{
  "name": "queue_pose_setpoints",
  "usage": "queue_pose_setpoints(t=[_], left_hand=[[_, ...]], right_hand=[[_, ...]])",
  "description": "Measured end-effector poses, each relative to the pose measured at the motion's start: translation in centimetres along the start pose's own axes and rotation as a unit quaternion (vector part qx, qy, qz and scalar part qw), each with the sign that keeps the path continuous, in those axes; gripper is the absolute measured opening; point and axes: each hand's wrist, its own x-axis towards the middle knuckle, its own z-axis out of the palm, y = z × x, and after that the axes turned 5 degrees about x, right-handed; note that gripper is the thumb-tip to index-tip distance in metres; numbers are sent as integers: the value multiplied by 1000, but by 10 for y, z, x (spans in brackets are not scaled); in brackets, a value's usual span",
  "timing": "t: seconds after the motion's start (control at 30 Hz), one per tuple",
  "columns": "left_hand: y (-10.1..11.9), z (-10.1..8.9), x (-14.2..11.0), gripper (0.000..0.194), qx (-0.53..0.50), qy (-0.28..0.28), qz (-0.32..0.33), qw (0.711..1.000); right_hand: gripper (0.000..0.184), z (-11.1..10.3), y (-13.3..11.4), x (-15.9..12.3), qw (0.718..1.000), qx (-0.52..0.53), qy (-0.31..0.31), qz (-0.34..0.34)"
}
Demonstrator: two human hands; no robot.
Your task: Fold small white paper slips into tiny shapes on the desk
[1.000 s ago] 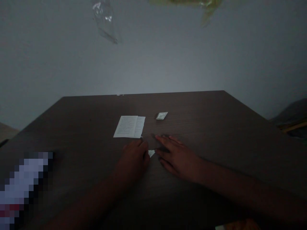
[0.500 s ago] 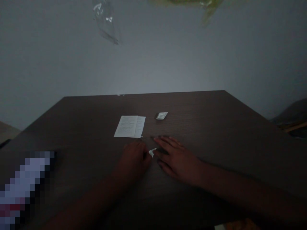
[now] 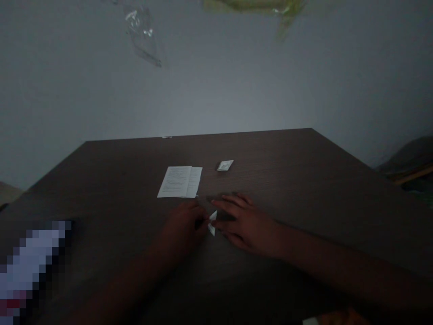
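A small folded piece of paper (image 3: 214, 216) lies on the table between my hands, two pale corners of it showing. My left hand (image 3: 186, 223) is closed at its left side, thumb and fingertips pinching its edge. From the right, my right hand (image 3: 243, 225) rests with fingers spread, one fingertip touching the paper's middle. The fingers hide part of the fold. Beyond the hands sits another folded paper piece (image 3: 225, 165), diamond-shaped. To its left lie two overlapping printed sheets (image 3: 175, 181).
The brown table (image 3: 287, 180) ends at a pale wall (image 3: 216, 90), where a clear plastic bag (image 3: 144, 38) and something yellow (image 3: 253, 4) hang. A blurred-out flat object (image 3: 30, 262) lies at the left. Something orange (image 3: 341, 317) shows at the bottom edge.
The paper between my hands now shows two pale corners instead of one. My left hand has loosened from a fist into a fingertip pinch. The view has shifted slightly.
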Motion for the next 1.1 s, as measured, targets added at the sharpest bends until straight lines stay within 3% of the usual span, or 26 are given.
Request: queue_pose_setpoints(t=[0.1,0.4,0.67,1.1], left_hand=[[2,0,-1,18,36,-16,-9,999],[2,2,3,20,51,-24,-11,998],[-1,8,1,20,73,9,6,997],[16,11,-2,11,118,-5,14,993]], right_hand=[[38,-1,2,0,1000,-7,-8,5],[36,-10,2,7,994,-26,-15,103],[45,-2,-1,13,988,-63,11,140],[30,13,10,7,991,55,96,71]])
